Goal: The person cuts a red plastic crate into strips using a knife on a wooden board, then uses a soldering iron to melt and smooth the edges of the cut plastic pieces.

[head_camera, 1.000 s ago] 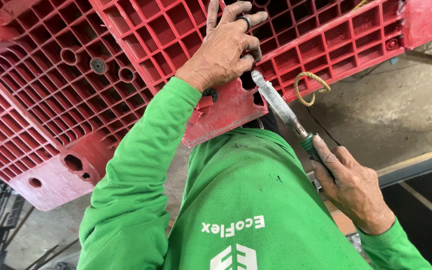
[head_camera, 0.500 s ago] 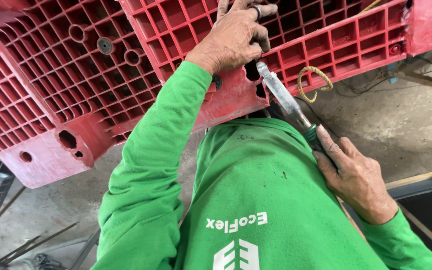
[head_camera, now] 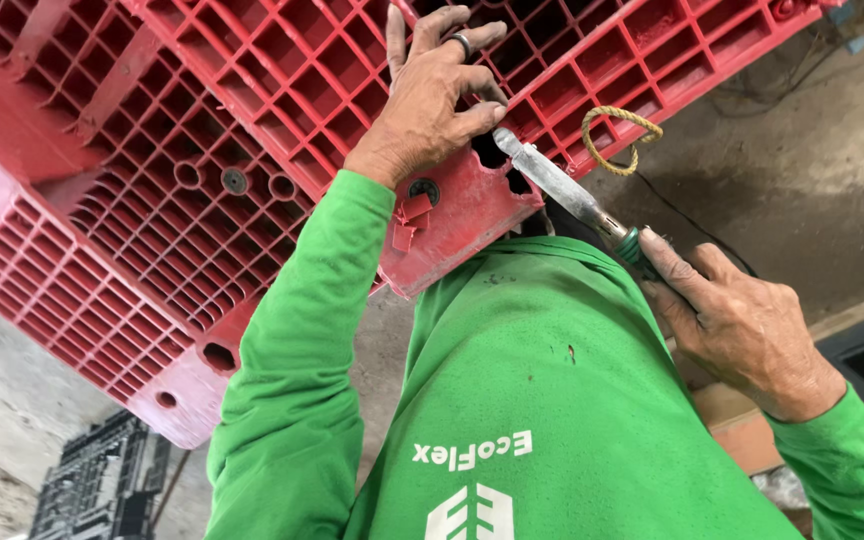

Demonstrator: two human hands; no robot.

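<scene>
Left hand [head_camera: 432,95] clamped on red plastic pallet [head_camera: 252,150] propped up in front; right hand [head_camera: 742,330] grips green-handled metal tool [head_camera: 562,190], tip at a broken edge hole. Prying step, judging by pose; next needs steady leverage there.

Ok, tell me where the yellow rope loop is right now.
In the head view the yellow rope loop hangs at upper right, from the lower edge of the red plastic pallet, just right of the metal tool held in the right hand.
</scene>
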